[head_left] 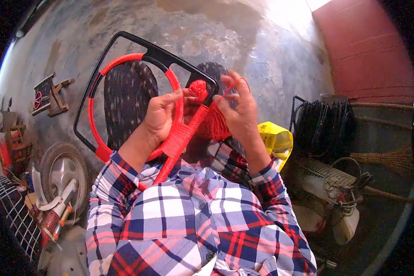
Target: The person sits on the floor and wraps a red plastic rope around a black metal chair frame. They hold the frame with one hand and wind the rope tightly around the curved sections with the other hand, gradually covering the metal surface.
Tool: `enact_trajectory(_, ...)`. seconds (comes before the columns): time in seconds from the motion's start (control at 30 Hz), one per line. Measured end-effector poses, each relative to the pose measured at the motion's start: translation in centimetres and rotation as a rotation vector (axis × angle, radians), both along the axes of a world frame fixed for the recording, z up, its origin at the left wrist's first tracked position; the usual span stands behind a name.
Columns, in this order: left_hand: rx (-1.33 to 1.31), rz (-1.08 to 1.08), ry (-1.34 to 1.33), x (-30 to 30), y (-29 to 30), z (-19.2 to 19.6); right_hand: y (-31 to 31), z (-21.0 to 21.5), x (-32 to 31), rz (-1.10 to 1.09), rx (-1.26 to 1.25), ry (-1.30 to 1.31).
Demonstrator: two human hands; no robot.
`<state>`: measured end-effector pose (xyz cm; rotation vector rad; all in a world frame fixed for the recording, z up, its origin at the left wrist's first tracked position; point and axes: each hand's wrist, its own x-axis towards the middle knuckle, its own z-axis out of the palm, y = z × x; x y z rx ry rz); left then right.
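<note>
Across my lap lies a black metal frame (pixel 79 117) with rounded corners and a ring inside it. Red cord wrapping (pixel 183 133) covers most of the ring and the bars near me; some stretches stay black. My left hand (pixel 161 115) reaches around the ring's right side, its fingertips closed on a small wound bundle of red cord (pixel 198 88). Just right of the frame's corner, my right hand (pixel 239 108) pinches a strand of red cord (pixel 226 93), its fingers slightly blurred. Below it hangs a loose red skein (pixel 218 126).
A yellow bag (pixel 277 140) sits beside my right forearm. At right are black frames (pixel 324 122), a twig broom (pixel 384 158) and a wire basket (pixel 329 171). A small wooden stool (pixel 55 97), a wheel (pixel 64 172) and a white wire grid (pixel 18 211) are at left.
</note>
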<state>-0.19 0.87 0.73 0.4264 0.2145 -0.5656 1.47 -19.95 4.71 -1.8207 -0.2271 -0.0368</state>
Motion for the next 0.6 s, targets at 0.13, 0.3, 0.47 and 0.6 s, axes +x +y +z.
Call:
enact_trajectory(0.13,0.055,0.061,-0.056,-0.2,0.0,0.2,1.2,0.6,0.8,0.031,-0.63,-0.424)
enact_trajectory(0.3,0.1,0.123,-0.075,-0.1,-0.2,-0.1,2.5,-0.2,1.3,0.116,-0.586,-0.445)
enact_trajectory(0.47,0.184,0.217,-0.151,0.3,-0.1,-0.3,1.8,0.1,1.3,0.066,0.441,-0.087)
enact_trajectory(0.6,0.262,0.138,-0.043,0.1,-0.5,-0.4,-2.3,0.8,0.8,0.021,0.574,-0.023)
